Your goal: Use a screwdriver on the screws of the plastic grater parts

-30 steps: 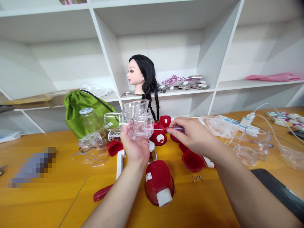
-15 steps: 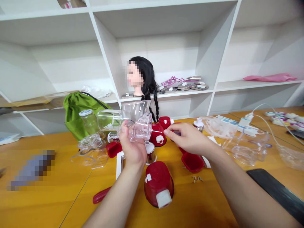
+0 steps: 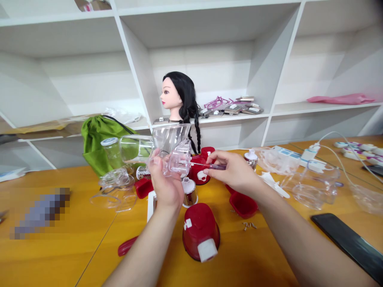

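Observation:
My left hand [image 3: 166,181] grips a clear plastic housing [image 3: 169,145] with a spout-like tube, holding it up above the table. My right hand [image 3: 235,173] pinches a small purple-handled screwdriver [image 3: 217,166], and its thin shaft reaches toward the housing's near side. A red plastic bowl [image 3: 197,169] lies just beyond the tip. Another red bowl with a white tab [image 3: 200,233] sits below my left wrist. A metal-banded canister with a white cap [image 3: 189,192] stands close to my left hand.
The orange table holds a glass jar [image 3: 111,153], clear plastic parts [image 3: 314,184], a red square cup [image 3: 243,205], tiny screws [image 3: 249,225] and a black phone [image 3: 347,235]. Behind stand a green drawstring bag [image 3: 101,147] and white shelves [image 3: 191,59] with a mannequin head [image 3: 176,95].
My right hand has moved slightly left, and the screwdriver now shows clearly in its fingers. The clear housing has turned a little in my left hand.

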Demonstrator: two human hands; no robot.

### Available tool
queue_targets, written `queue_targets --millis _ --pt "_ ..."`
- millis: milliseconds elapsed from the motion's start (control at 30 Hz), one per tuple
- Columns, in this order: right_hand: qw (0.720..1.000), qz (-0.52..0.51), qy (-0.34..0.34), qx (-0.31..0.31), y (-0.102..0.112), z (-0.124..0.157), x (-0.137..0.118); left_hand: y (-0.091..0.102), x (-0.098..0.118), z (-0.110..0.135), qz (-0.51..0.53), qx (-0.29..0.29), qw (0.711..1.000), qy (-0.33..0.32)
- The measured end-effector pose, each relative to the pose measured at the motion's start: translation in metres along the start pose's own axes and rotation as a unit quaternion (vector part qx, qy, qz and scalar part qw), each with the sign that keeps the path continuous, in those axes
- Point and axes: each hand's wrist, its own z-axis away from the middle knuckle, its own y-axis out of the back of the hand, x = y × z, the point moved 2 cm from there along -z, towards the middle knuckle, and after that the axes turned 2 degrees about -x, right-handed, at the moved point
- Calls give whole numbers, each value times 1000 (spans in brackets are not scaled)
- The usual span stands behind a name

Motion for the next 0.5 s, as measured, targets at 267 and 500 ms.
queue_targets --millis 267,500 --pt "995 91 26 -37 8 5 -9 1 4 -5 -34 0 999 8" --pt "998 43 55 -1 20 7 -13 -3 5 -5 11 -2 999 35"
